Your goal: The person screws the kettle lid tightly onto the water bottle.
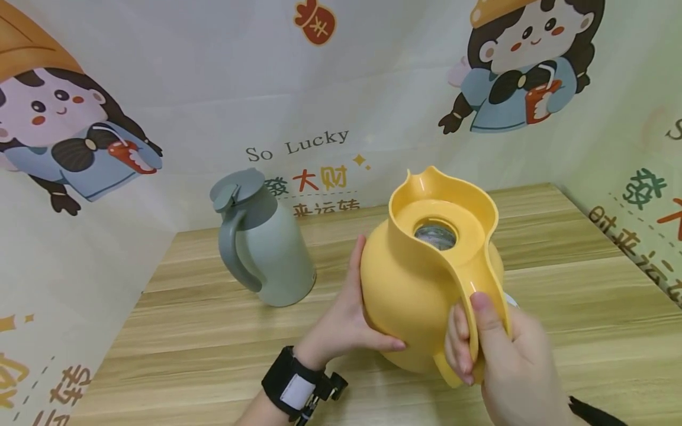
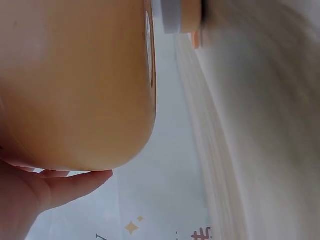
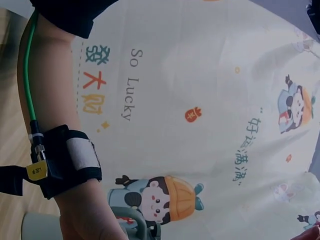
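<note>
A yellow vacuum jug [image 1: 410, 290], its top uncovered, leans toward me in the head view; its round mouth [image 1: 436, 235] shows a shiny inside. My left hand [image 1: 346, 322] holds the left side of its belly, thumb across the front and fingers along the side. My right hand [image 1: 514, 358] grips the jug's handle, thumb on top and fingers wrapped through the loop. In the left wrist view the jug's rounded body [image 2: 75, 85] fills the upper left, with left-hand fingers [image 2: 75, 189] against it. The right wrist view mostly shows my left forearm [image 3: 50, 85].
A grey-green lidded jug [image 1: 279, 248] stands upright on the wooden table [image 1: 176, 331], left of the yellow one. Some whitish thing [image 1: 510, 300] is mostly hidden behind my right hand. Printed cloth [image 1: 224, 71] hangs behind and at the sides.
</note>
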Action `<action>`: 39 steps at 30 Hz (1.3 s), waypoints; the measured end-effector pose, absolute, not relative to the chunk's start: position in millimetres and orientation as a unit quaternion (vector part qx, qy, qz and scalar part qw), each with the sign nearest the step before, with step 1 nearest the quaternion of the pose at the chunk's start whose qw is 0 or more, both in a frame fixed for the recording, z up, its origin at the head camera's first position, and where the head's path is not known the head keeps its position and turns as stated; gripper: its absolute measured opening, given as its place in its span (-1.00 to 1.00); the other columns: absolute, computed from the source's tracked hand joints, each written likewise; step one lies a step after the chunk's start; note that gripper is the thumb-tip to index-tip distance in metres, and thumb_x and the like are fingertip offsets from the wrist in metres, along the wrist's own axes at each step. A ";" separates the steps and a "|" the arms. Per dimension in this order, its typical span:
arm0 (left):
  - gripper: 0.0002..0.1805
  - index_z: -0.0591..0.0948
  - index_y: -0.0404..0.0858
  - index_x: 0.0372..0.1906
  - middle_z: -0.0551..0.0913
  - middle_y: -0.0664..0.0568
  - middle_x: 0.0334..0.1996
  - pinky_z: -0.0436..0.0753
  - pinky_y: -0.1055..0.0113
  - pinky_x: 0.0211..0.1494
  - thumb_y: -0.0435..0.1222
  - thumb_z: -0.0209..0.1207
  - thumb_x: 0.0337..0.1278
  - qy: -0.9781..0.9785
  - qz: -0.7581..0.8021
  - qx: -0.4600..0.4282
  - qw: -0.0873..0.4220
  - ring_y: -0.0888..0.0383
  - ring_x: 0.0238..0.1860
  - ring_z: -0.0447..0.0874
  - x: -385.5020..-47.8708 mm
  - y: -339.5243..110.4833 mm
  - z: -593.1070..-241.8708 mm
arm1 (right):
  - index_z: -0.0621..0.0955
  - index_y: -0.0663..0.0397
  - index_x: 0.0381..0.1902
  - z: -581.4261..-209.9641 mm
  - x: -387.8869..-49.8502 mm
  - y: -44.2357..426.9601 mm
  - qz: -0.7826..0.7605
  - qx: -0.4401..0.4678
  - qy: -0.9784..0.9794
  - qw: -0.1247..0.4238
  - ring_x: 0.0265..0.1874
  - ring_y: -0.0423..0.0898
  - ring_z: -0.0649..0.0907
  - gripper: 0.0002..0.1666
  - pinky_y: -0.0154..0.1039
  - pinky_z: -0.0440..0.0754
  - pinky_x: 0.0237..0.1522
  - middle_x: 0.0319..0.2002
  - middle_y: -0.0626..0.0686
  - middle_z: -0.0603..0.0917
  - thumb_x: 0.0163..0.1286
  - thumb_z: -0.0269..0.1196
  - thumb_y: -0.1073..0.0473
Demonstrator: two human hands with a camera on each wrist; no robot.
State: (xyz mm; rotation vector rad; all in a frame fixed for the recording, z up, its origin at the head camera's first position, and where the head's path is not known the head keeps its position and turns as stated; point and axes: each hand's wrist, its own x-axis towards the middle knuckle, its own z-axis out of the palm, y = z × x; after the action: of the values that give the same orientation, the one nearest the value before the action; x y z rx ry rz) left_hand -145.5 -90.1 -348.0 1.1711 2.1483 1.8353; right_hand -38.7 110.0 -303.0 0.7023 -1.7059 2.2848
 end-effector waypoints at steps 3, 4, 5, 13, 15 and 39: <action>0.68 -0.48 0.14 0.46 -0.08 0.08 0.49 -0.01 0.08 0.43 -0.56 0.56 -0.65 0.693 0.603 0.392 0.041 0.05 0.43 0.04 -139.5 -93.7 -353.4 | 0.33 0.31 -0.42 -330.3 -39.1 111.6 0.785 0.272 -0.548 0.101 -0.80 -0.07 0.38 -0.57 -0.22 0.32 -0.84 -0.66 -0.02 0.43 0.57 -0.44 0.37; 0.68 -0.48 0.13 0.46 -0.08 0.06 0.49 -0.01 0.07 0.43 -0.56 0.56 -0.66 0.692 0.603 0.395 0.039 0.03 0.43 0.04 -137.4 -94.9 -355.3 | 0.33 0.33 -0.40 -336.8 -38.7 111.4 0.789 0.280 -0.538 0.100 -0.80 -0.08 0.39 -0.57 -0.22 0.33 -0.83 -0.66 0.01 0.43 0.56 -0.45 0.39; 0.68 -0.48 0.11 0.46 -0.07 0.06 0.49 -0.01 0.07 0.43 -0.55 0.56 -0.66 0.693 0.602 0.395 0.039 0.02 0.43 0.04 -135.3 -96.3 -357.2 | 0.34 0.32 -0.40 -341.2 -37.3 110.5 0.790 0.282 -0.536 0.098 -0.80 -0.08 0.40 -0.57 -0.23 0.33 -0.83 -0.66 0.02 0.42 0.56 -0.45 0.39; 0.69 -0.47 0.10 0.47 -0.11 0.03 0.50 -0.11 0.07 0.43 -0.54 0.57 -0.69 0.708 0.597 0.374 0.041 0.01 0.45 -0.03 -124.4 -106.5 -374.6 | 0.38 0.16 -0.43 -333.3 -21.3 90.8 0.789 0.244 -0.556 0.096 -0.84 -0.06 0.34 -0.51 -0.24 0.31 -0.84 -0.73 0.06 0.37 0.56 -0.46 0.40; 0.69 -0.47 0.08 0.47 -0.12 0.02 0.50 -0.11 0.06 0.43 -0.54 0.57 -0.69 0.711 0.593 0.375 0.038 -0.01 0.45 -0.03 -124.0 -108.8 -378.5 | 0.38 0.14 -0.43 -329.6 -19.5 86.5 0.785 0.245 -0.560 0.102 -0.85 -0.05 0.33 -0.51 -0.25 0.31 -0.85 -0.74 0.10 0.35 0.54 -0.46 0.43; 0.64 -0.44 0.10 0.48 -0.10 0.04 0.50 -0.14 -0.03 0.42 -0.49 0.57 -0.63 0.723 0.580 0.371 0.055 0.00 0.46 -0.10 -136.4 -115.8 -398.5 | 0.36 0.26 -0.49 -332.7 -26.8 68.3 0.755 0.214 -0.598 0.163 -0.84 -0.11 0.36 -0.57 -0.27 0.33 -0.84 -0.74 0.08 0.38 0.54 -0.35 0.45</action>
State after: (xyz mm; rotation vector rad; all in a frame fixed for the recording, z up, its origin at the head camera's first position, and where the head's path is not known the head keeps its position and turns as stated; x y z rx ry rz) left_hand -136.4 -115.8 -398.5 1.1264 2.1946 1.7619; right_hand -26.8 68.3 -332.7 0.6103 -1.7049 2.1547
